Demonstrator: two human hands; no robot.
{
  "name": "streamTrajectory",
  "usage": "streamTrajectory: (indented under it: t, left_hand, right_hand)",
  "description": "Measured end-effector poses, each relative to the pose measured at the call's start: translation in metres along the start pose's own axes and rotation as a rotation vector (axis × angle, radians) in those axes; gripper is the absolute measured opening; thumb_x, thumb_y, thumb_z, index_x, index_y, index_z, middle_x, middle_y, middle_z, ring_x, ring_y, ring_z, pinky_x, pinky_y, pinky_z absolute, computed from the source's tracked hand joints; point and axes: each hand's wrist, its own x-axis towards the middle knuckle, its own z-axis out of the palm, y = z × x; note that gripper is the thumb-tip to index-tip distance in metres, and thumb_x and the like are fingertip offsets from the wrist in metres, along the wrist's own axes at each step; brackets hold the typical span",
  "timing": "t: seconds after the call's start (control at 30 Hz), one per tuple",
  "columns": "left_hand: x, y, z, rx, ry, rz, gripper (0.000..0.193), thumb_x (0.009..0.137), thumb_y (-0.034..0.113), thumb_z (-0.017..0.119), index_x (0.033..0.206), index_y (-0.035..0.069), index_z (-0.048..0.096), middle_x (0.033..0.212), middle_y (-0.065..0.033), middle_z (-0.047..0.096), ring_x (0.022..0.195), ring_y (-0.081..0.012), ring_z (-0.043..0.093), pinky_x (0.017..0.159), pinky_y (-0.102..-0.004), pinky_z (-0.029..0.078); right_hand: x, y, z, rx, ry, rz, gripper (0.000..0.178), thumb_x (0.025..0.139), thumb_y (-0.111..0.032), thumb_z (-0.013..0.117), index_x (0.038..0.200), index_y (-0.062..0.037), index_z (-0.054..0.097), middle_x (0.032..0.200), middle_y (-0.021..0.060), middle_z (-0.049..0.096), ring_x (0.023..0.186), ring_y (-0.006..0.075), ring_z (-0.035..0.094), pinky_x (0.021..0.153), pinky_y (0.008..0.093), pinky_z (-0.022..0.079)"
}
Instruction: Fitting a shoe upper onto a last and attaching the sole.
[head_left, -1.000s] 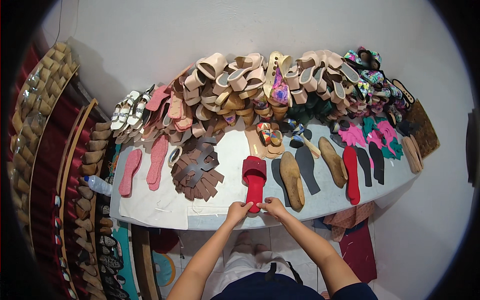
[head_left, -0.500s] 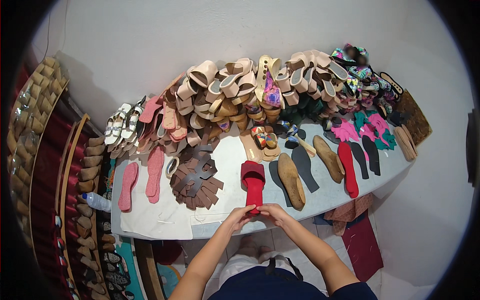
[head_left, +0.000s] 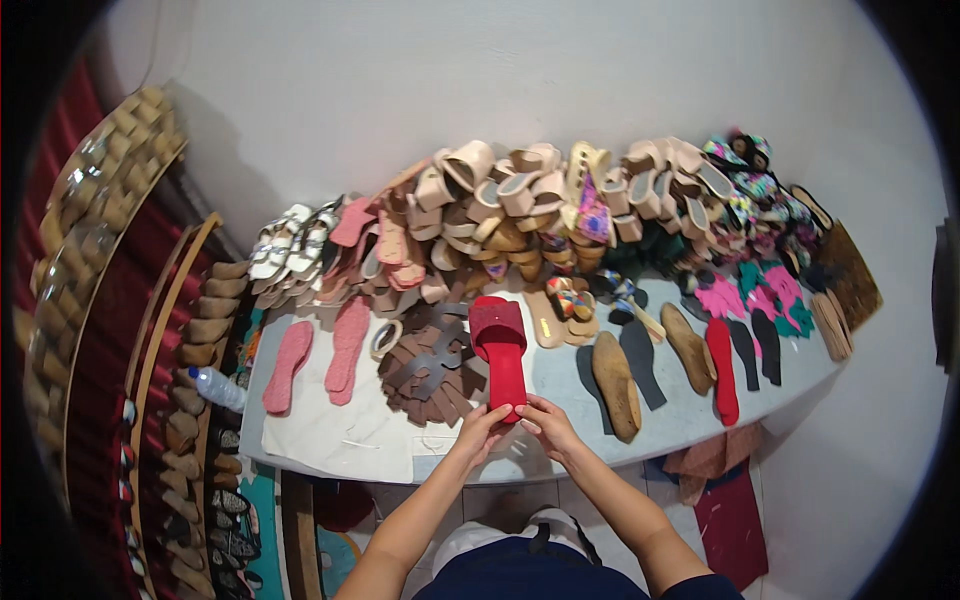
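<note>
Both my hands grip a red slide sandal [head_left: 507, 375] by its heel end, its dark red strap facing away from me. My left hand [head_left: 482, 432] is closed on the left side of the heel, and my right hand [head_left: 549, 425] pinches the right side, thumbs on top. The sandal is held up over the front of the table, its strap overlapping a heap of brown strap pieces [head_left: 425, 365]. To the right lie a wooden shoe last [head_left: 614, 388], dark grey soles [head_left: 641, 362] and a red sole [head_left: 722, 372].
Heaped beige sandals [head_left: 520, 195] line the back of the table [head_left: 500, 465] along the wall. Pink soles [head_left: 288, 368] lie at left, pink and green scraps [head_left: 770, 290] at right. Shelves of wooden lasts [head_left: 208, 330] and a water bottle [head_left: 217, 388] stand beyond the left edge.
My hands have lifted the red sandal toward me, so it looks larger and now covers part of the brown strap heap. The view has turned, shifting the table's things rightward.
</note>
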Motion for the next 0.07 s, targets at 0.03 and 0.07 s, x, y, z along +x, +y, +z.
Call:
streamTrajectory:
  t: [0.03,0.07]
  left_hand:
    - [-0.003,0.008,-0.007,-0.035,0.006,0.057,0.037,0.077,0.019,0.061,0.107,0.002,0.048,0.099,-0.0074,0.056,0.089,-0.0148,0.056,0.079,-0.0257,0.045]
    - [-0.008,0.012,-0.014,-0.07,0.013,0.109,0.039,0.077,0.019,0.061,0.109,0.003,0.047,0.1,-0.0078,0.056,0.09,-0.0156,0.055,0.08,-0.0263,0.045]
  right_hand:
    - [0.005,-0.001,0.018,-0.004,-0.012,-0.036,0.043,0.077,-0.007,0.06,0.113,0.0048,0.042,0.1,0.0066,0.053,0.086,0.0081,0.051,0.074,0.0167,0.04]
    - [0.009,-0.002,0.03,-0.03,-0.042,-0.058,0.046,0.077,-0.007,0.059,0.117,0.0038,0.038,0.105,0.0079,0.05,0.097,0.0111,0.048,0.084,0.016,0.038]
